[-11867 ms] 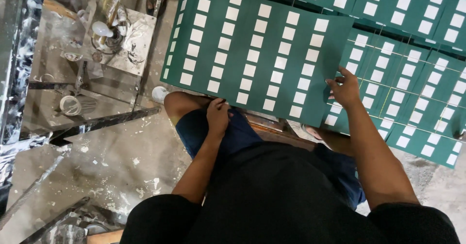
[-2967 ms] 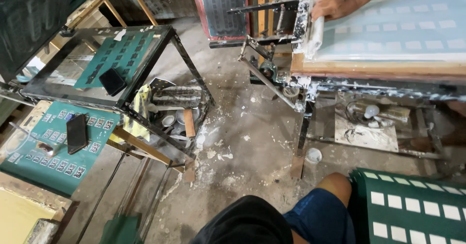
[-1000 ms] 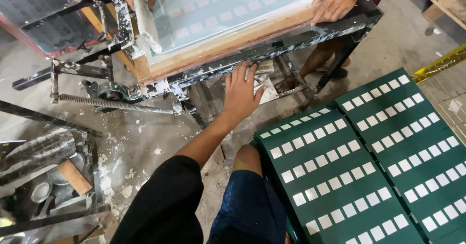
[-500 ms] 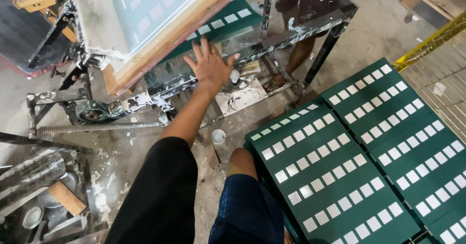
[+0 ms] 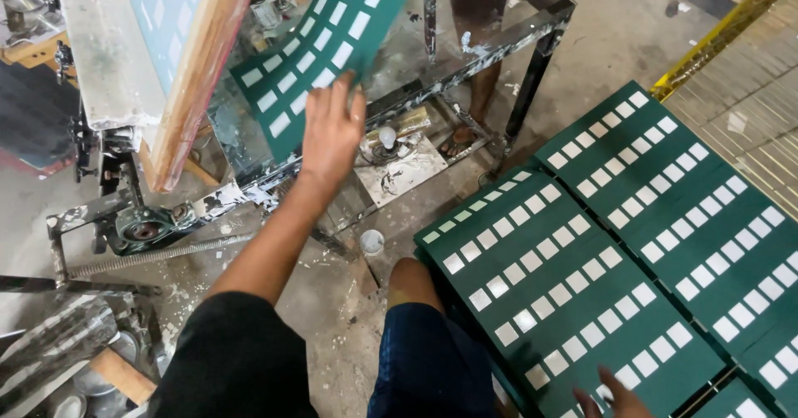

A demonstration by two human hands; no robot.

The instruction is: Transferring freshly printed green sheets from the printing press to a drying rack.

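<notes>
My left hand (image 5: 331, 127) reaches up to the press and grips the lower edge of a green sheet (image 5: 320, 48) printed with rows of white rectangles. The sheet lies tilted over the glass bed (image 5: 432, 40) of the press. The wooden screen frame (image 5: 195, 69) is swung up at the left of it. My right hand (image 5: 613, 395) shows only at the bottom edge, its fingers spread and resting on the nearest stack of green printed sheets (image 5: 565, 293) on the floor.
More green printed sheets (image 5: 690, 194) lie to the right, beside a yellow bar (image 5: 723, 31). Another person's legs (image 5: 482, 61) stand behind the press. A small white cup (image 5: 371, 241), a spring (image 5: 158, 256) and metal stands (image 5: 58, 343) are on the spattered floor.
The screen frame has swung up, uncovering the green sheet on the bed. My left hand rose from the press's edge and took hold of that sheet.
</notes>
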